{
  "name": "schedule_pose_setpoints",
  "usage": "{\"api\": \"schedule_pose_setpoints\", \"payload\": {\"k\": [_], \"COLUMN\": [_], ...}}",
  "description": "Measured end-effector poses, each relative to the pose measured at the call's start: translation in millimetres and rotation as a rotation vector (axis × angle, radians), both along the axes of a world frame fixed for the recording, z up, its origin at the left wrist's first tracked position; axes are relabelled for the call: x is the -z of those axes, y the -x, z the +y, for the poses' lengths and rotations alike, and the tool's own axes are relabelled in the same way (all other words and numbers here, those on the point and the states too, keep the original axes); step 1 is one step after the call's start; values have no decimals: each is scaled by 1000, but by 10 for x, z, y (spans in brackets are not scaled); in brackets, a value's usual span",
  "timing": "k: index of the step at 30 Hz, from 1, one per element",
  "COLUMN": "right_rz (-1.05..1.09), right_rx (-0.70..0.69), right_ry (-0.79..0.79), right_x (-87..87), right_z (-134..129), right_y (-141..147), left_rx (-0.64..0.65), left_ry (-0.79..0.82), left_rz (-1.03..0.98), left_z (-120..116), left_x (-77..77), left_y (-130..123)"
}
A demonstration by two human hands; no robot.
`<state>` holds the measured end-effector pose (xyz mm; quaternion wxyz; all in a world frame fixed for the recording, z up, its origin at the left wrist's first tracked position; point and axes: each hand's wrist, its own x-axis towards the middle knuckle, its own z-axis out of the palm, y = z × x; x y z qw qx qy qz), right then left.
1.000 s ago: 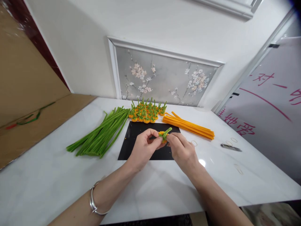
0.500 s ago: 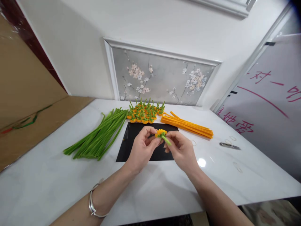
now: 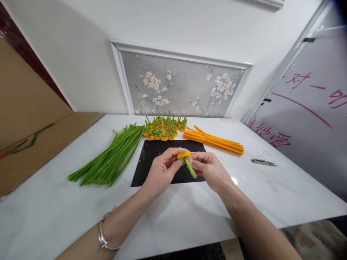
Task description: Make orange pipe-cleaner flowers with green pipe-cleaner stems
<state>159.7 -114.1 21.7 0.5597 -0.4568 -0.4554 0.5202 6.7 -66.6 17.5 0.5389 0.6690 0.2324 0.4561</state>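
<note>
Between both hands, above a black mat (image 3: 148, 159), is a pipe-cleaner flower (image 3: 184, 155) with an orange head and a green stem pointing down toward me. My left hand (image 3: 164, 171) pinches the head from the left, thumb in front and fingers behind. The fingers of my right hand (image 3: 213, 169) are closed on the flower's right side, beside the stem. Finished-looking flowers of the same kind (image 3: 164, 130) stand in a cluster behind the mat, stems up.
On the white table (image 3: 168, 224), green pipe cleaners (image 3: 111, 159) lie left and orange pipe cleaners (image 3: 214, 141) lie right. Small snips (image 3: 263, 162) and several thin rubber bands (image 3: 272, 186) are farther right. Cardboard (image 3: 54, 133) borders the left, a whiteboard (image 3: 303, 115) the right.
The flower has turned in my fingers, so its stem now hangs lower and points more downward. My right fingers have shifted up close to the head. The camera view has moved slightly.
</note>
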Motion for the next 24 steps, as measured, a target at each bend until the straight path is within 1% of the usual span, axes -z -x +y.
{"api": "schedule_pose_setpoints", "payload": {"k": [2,3,5,6,8,10,12,14,16,18,20,24], "right_rz": [-81,-129,-258,-352,-585,-800,-929,-990,-987,-919,-785,-486], "right_rx": [75,125,228,280,375,436,479,507,521,508,465,322], "right_ry": [-43,-92,-240,-333,-528,-694,-815,-877,-876,-812,-690,-383], "right_x": [22,36,66,79,102,122,146,165,168,151,122,83], "right_z": [6,6,-1,-6,-14,-15,-8,0,3,-2,-8,-6], "right_y": [16,27,46,52,54,46,38,37,47,62,77,83], "left_rx": [30,37,33,31,36,48,56,63,62,59,65,102], "left_ry": [159,245,390,437,486,497,495,494,500,506,507,513], "left_rz": [-54,-94,-177,-211,-245,-249,-245,-241,-243,-256,-268,-247], "left_z": [-5,-8,-15,-19,-28,-40,-56,-73,-85,-87,-77,-41], "left_x": [5,6,4,0,-10,-23,-37,-51,-61,-62,-52,-22], "left_y": [-15,-23,-36,-41,-43,-39,-35,-34,-38,-43,-45,-31]}}
